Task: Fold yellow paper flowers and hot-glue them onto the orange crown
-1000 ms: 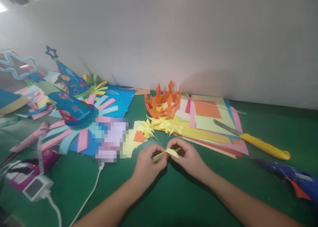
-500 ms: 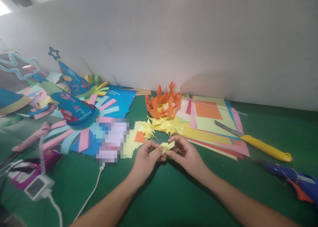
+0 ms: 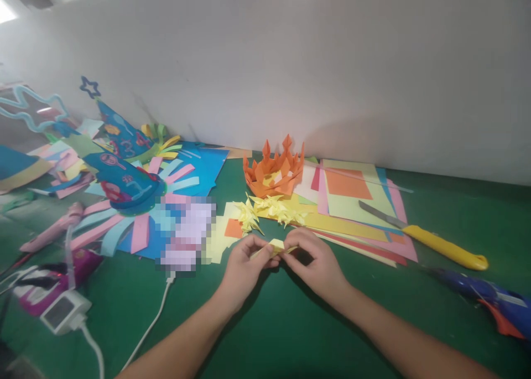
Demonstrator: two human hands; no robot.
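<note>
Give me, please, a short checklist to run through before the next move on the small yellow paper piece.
1. Both the left hand and the right hand pinch the yellow paper piece: ok.
2. Its creases can be seen: cannot tell, the fingers cover most of it.
3. The yellow-handled knife lies apart from both hands: ok.
4. The folded yellow shapes behind the hands are not touched: ok.
5. The white cable is well away from the left forearm: not ok, it runs close beside it.

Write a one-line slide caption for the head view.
Left hand and right hand pinch a small folded yellow paper piece near an orange folded paper crown.
</note>
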